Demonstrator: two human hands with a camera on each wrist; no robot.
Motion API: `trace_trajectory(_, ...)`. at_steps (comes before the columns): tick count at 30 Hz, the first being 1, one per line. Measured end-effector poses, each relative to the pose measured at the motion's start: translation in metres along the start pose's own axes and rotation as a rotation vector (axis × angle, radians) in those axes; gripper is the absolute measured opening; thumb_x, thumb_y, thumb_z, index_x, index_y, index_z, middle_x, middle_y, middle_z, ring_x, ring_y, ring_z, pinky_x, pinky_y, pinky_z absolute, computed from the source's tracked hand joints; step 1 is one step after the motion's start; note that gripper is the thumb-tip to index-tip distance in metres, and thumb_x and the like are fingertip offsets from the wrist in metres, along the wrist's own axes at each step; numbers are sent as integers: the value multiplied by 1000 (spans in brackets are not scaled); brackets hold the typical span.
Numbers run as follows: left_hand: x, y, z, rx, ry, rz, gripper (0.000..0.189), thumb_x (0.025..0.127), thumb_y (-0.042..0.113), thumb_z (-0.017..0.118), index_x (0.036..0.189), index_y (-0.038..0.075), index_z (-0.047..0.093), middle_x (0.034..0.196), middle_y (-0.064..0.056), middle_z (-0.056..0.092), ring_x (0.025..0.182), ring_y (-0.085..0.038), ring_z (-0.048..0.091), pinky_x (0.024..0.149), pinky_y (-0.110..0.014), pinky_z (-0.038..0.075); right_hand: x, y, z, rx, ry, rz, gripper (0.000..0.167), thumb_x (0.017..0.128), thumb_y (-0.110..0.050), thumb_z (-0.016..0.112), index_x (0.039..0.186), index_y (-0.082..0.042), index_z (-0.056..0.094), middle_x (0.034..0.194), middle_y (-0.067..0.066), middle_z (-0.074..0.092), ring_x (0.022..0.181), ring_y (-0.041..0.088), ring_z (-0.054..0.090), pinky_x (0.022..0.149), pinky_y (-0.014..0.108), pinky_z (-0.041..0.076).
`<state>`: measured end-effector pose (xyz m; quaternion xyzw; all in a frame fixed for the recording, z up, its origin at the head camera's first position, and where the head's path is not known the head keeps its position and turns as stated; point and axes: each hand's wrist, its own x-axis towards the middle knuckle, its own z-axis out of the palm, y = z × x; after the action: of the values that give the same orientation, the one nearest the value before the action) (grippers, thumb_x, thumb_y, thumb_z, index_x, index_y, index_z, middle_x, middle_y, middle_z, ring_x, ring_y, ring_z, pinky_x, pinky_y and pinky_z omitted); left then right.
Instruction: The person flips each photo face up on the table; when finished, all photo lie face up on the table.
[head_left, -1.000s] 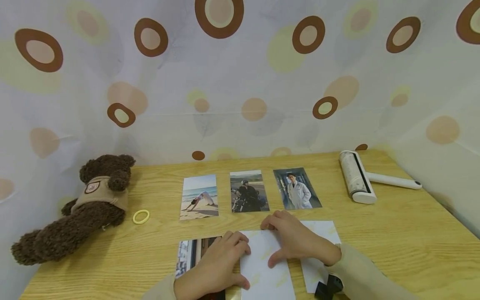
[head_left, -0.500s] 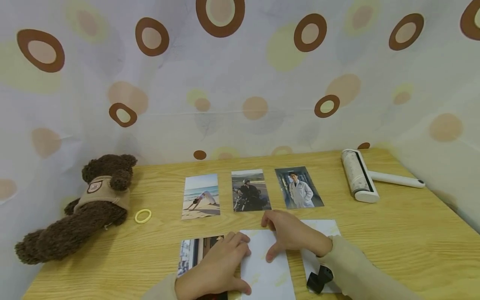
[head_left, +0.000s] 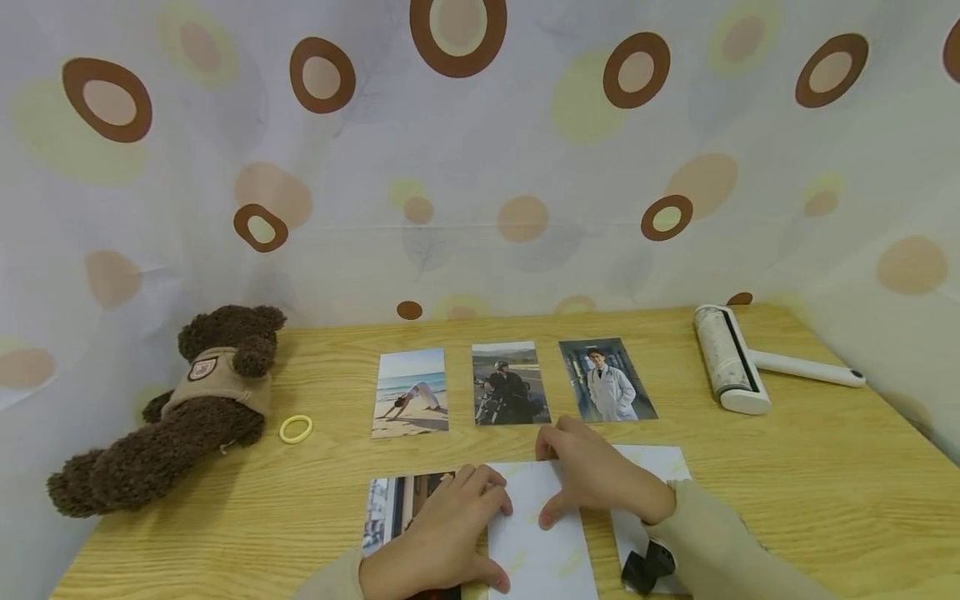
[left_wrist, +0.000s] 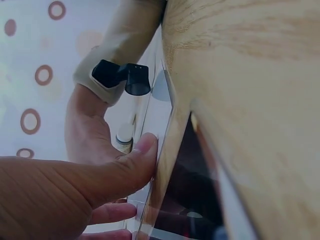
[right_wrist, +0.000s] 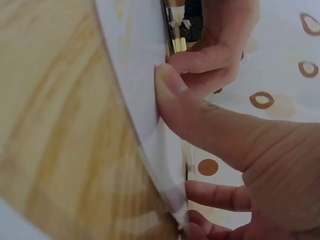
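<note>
Tabletop [head_left: 795, 454] farther R in view, w/ hands [head_left: 450, 533] [head_left: 600, 475] still on white card [head_left: 536, 554].

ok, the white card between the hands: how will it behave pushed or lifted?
Probably light: the white card looks thin. Likely slides if pushed, lying flat on the table. Lifting may be fiddly, with little edge to catch.

Your left hand [left_wrist: 75, 192] rests its thumb at the edge of a white card [left_wrist: 158, 115], near a dark print [left_wrist: 192, 182] on the wooden table [left_wrist: 265, 100], your right hand [left_wrist: 86, 130] beyond.
</note>
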<state>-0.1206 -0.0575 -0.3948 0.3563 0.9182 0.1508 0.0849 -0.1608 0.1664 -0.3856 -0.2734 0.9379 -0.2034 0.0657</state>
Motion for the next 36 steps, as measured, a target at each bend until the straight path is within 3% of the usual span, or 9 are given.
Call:
trace_trajectory(5,-2,3,1,10,31,-24,68,56,56,84,108,18,62,128,0,48,111,-16,47,91,-37,45,4,2,-1,46,-66,32,64,51,-44,93,95,-12,58,88,-2,57,78,15,40,69,29,38)
trace_trajectory(11,-6,21,-2,-59,75,-137,88,61,44,89,130,7,48,136,-12,40,107,-25,57,82,-36,52,0,6,-10,70,-96,-67,48,66,-34,88,97,-11,58,92,-4,57,83,14,39,74,28,39)
trace_trajectory(17,-11,18,-7,-660,139,-205,78,79,18,80,139,2,32,119,-13,47,75,-13,56,61,-24,47,-8,11,-25,169,-104,-164,36,85,-30,73,105,-8,52,94,-1,47,86,14,38,75,28,35)
trace_trajectory(20,-11,16,-7,-1052,109,-156,54,89,5,65,133,-1,36,111,-12,55,84,-17,65,66,-26,54,-10,11,-29,211,-64,-185,39,89,-31,70,110,-7,48,100,4,46,91,19,40,77,29,36)
trace_trajectory(23,-9,16,-7,-1290,87,-141,47,94,0,52,138,1,35,116,-16,58,98,-28,67,72,-35,57,-10,8,-29,191,45,-210,41,87,-27,72,111,-6,46,105,8,46,95,23,41,80,32,37)
trace_trajectory(25,-8,17,-8,-1308,119,-143,53,95,2,50,144,4,31,116,-17,58,98,-31,67,73,-37,57,-10,3,-28,195,89,-224,31,89,-24,70,105,-7,49,100,5,50,91,19,46,78,29,40)
trace_trajectory(28,-8,18,-10,-1299,128,-135,61,97,7,52,151,9,24,112,-16,58,88,-30,69,64,-33,57,-9,-4,-27,303,23,-232,15,97,-23,59,93,-11,50,80,-2,49,70,9,45,64,22,40)
trace_trajectory(32,-8,18,-12,-1267,76,-66,64,100,21,53,154,11,20,118,-14,53,86,-20,66,65,-27,55,-8,-11,-26,525,-172,-195,22,105,-24,38,97,-7,49,77,1,56,65,8,55,61,26,49)
trace_trajectory(36,-7,17,-12,-1188,22,11,59,102,30,44,155,19,20,133,-14,44,92,-17,59,73,-29,54,-9,-14,-26,611,-246,-169,33,108,-27,27,103,-1,47,83,8,64,70,17,64,64,33,53)
